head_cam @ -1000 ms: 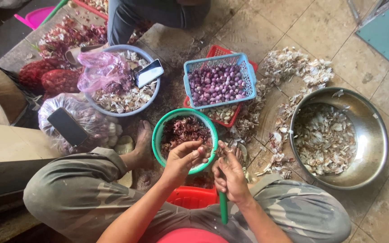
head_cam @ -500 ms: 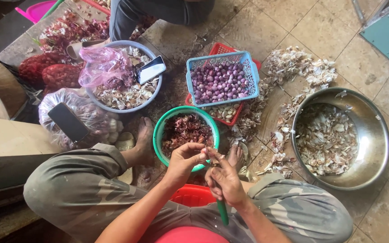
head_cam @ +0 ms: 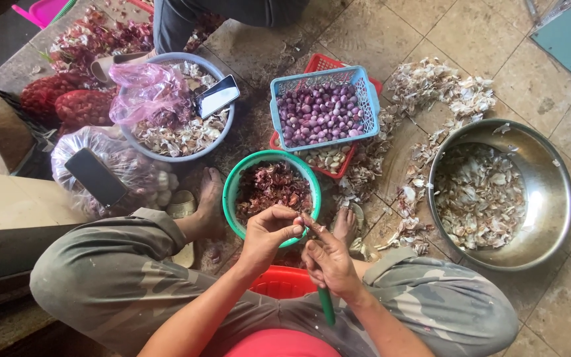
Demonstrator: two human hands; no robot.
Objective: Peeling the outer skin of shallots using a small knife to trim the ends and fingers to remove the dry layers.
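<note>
Landmark: green bowl (head_cam: 240,182), on the floor between the person's bare feet, filled with reddish-purple onion skins.

Left hand (head_cam: 269,231): over the near rim of the green bowl, fingers curled shut on a small shallot (head_cam: 297,229), pinched between thumb and fingertips. The shallot is mostly hidden by the fingers; only a small pale part shows.

Right hand (head_cam: 327,261): just right of the left hand, touching it at the fingertips, at the near right edge of the green bowl. Fist clamped around a green-handled knife (head_cam: 326,304); handle sticks out toward the person's lap, blade end hidden at the shallot.

Beyond the green bowl: blue basket (head_cam: 279,89) holding peeled purple shallots, sitting on a red basket (head_cam: 318,63).

Left of the green bowl: grey bowl (head_cam: 223,132) with pale peels, a pink plastic bag (head_cam: 147,92) and a phone (head_cam: 217,96) lying in it. Nearer, also left: clear bag of garlic (head_cam: 127,175) with a second dark phone (head_cam: 96,176) on top.

Right of the green bowl: steel bowl (head_cam: 550,192) with whitish peels inside; loose peels scattered on the tiles between the two bowls.

Below the green bowl, under the hands: red tub (head_cam: 279,284), partly covered.
</note>
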